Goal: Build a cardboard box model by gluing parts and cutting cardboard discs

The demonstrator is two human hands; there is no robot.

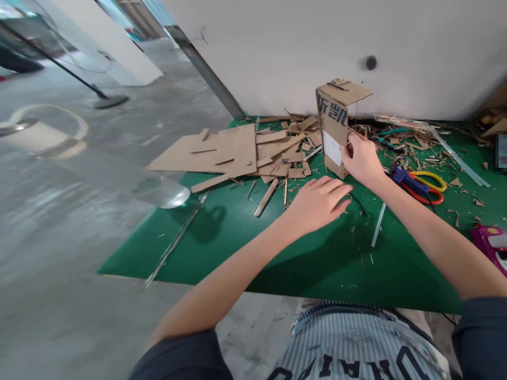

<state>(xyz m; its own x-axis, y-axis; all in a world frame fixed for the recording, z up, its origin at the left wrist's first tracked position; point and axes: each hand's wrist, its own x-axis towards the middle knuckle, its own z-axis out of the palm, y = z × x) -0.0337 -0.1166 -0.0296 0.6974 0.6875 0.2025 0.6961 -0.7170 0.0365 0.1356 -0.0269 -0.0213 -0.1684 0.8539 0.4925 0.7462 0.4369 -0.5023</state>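
A small upright cardboard structure (pixel 334 119) with dark printed characters, a white patch and a flat top stands on the green table. At its lower right edge, my right hand (pixel 362 158) has its fingers closed on the cardboard. Just in front of it, my left hand (pixel 319 206) hovers over the tabletop with fingers stretched out and nothing in them. A thin line hangs from the overhanging top. To the right of my right hand lie a blue tool (pixel 410 180) and yellow and orange loop handles (pixel 431 182). A translucent stick (pixel 379 224) lies nearer me.
Cardboard sheets (pixel 233 148) and scraps (pixel 295 153) cover the table's back left and middle. Teal-handled tool (pixel 392 132) and more scraps lie back right. A purple device (pixel 489 245) sits at the right edge. A clear rod (pixel 178 237) crosses the left front edge. A white wall (pixel 297 53) rises behind.
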